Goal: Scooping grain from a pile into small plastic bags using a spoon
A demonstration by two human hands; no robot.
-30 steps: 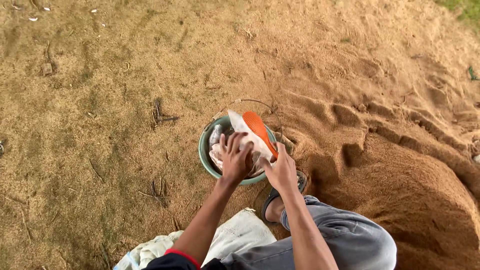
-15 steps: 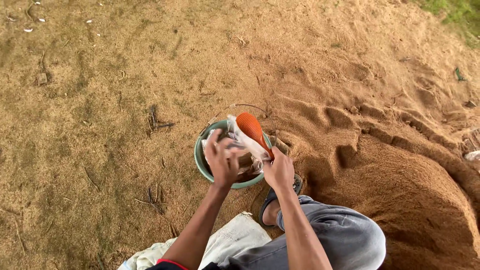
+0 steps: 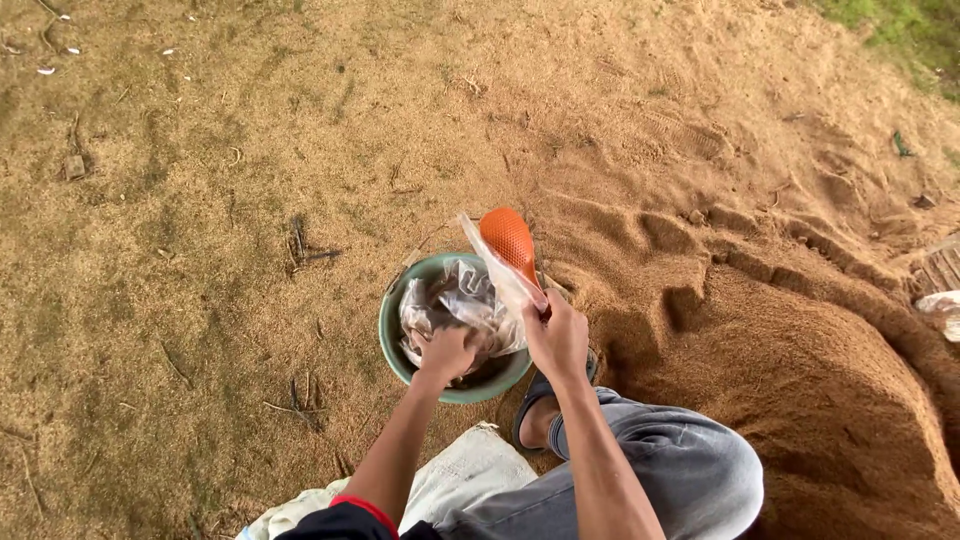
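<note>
Both hands over green bowl (image 3: 392, 345) w/ clear bag (image 3: 455, 300): left hand (image 3: 448, 352) closed gripping bag, right hand (image 3: 556, 338) closed round orange scoop (image 3: 508, 240) handle.

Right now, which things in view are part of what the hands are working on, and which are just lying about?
In hand:
left hand pressing into the clear plastic bag
green bowl holding the bag
right hand gripping the orange scoop

Lying about:
white sack by the knee
sawdust heap
twigs
</note>
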